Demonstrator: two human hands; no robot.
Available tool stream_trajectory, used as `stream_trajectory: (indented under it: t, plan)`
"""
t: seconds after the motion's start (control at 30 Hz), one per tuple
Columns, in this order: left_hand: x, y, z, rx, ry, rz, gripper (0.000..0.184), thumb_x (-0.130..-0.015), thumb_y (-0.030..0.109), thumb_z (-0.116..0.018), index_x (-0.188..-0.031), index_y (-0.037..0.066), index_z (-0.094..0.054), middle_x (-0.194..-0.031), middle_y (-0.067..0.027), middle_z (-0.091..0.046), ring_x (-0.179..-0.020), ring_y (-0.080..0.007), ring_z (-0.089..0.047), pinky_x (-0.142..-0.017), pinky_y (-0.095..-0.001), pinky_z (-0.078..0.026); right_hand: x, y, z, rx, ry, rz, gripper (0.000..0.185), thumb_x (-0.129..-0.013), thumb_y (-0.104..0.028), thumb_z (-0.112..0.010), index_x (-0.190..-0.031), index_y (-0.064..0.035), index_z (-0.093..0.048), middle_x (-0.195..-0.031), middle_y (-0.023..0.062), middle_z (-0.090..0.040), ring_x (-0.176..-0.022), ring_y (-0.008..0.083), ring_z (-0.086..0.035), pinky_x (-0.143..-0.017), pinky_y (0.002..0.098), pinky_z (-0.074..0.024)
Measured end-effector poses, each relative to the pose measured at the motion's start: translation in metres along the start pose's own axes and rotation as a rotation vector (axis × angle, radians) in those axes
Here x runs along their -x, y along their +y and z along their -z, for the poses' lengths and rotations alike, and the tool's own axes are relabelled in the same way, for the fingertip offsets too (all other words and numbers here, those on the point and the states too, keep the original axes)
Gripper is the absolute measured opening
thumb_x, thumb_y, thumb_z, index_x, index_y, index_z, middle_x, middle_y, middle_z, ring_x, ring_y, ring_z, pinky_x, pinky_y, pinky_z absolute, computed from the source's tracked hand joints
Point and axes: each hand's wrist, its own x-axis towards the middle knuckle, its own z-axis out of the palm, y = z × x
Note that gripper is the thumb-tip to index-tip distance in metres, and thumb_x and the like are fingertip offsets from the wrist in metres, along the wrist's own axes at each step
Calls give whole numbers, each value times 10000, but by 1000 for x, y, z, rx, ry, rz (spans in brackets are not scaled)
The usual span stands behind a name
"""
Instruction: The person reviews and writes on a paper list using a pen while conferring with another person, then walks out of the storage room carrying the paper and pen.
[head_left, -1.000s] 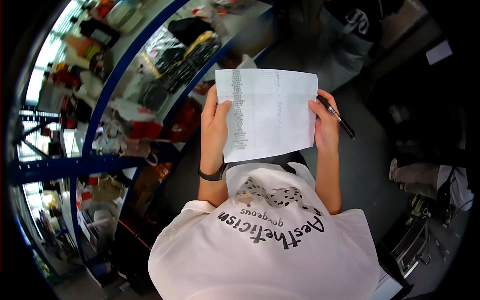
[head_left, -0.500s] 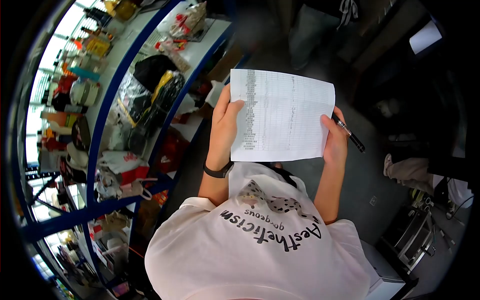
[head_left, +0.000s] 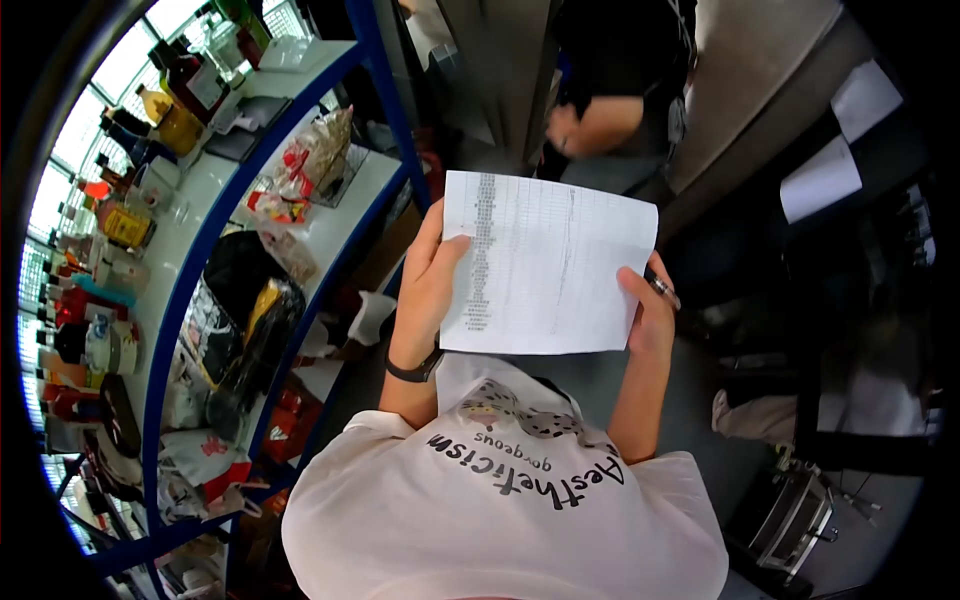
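A white sheet of paper (head_left: 545, 265), printed with a table of many lines, is held up in front of my chest. Gripping its left edge is my left hand (head_left: 424, 295), thumb on top and the other fingers behind it; a black wristband (head_left: 408, 371) is on that wrist. On the opposite edge, my right hand (head_left: 650, 318) pinches the paper under its thumb and also holds a dark pen (head_left: 662, 287), seen foreshortened at the index finger. The fingers behind the sheet are hidden. The print is too small to read.
Blue-framed shelves (head_left: 178, 300) at left carry bottles, bags and packages. Ahead stands another person in dark clothes (head_left: 620, 60), one forearm showing. White papers (head_left: 820, 180) are at upper right. A metal-framed cart (head_left: 795, 525) stands at lower right, near a person's light trouser leg (head_left: 760, 415).
The view has shifted, bringing the person ahead more into sight. Both hands still hold the paper, now slightly lower and further left in view. The pen in my right hand has turned and looks shorter.
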Motion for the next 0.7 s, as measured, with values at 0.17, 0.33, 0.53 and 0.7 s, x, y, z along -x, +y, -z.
stream_trajectory:
  t: [0.17,0.33,0.53,0.7]
  plan:
    - [-45,17,1,-5,0,22,434,-849,5,-413,-1282,-16,-422,-1136,-76,-561,-1011,-119,-528,-876,-231,-388,-38,-11,-6,44,-32,-9,470,-737,-50,-661,-1171,54,-512,-1032,138,-622,-917,212,-607,-832,305,-469]
    - [-43,26,19,-98,47,-37,438,-856,8,-430,-1291,-37,-404,-1170,-72,-540,-1045,-114,-493,-910,-236,-359,-59,-4,-8,106,-195,-41,470,-707,-59,-659,-1141,74,-539,-1048,147,-627,-939,234,-607,-865,315,-453]
    - [-5,38,32,-98,321,-93,435,-849,27,-434,-1280,-27,-422,-1144,-82,-561,-1002,-121,-535,-863,-233,-400,-96,18,-37,35,-536,-216,407,-721,-70,-703,-1091,57,-588,-998,139,-656,-882,206,-634,-801,295,-477]
    - [25,44,25,-133,480,-144,435,-868,38,-425,-1301,4,-413,-1166,-54,-545,-1047,-107,-496,-903,-230,-363,-112,24,-61,27,-713,-323,354,-751,-53,-677,-1077,58,-591,-991,146,-656,-869,206,-641,-789,296,-488]
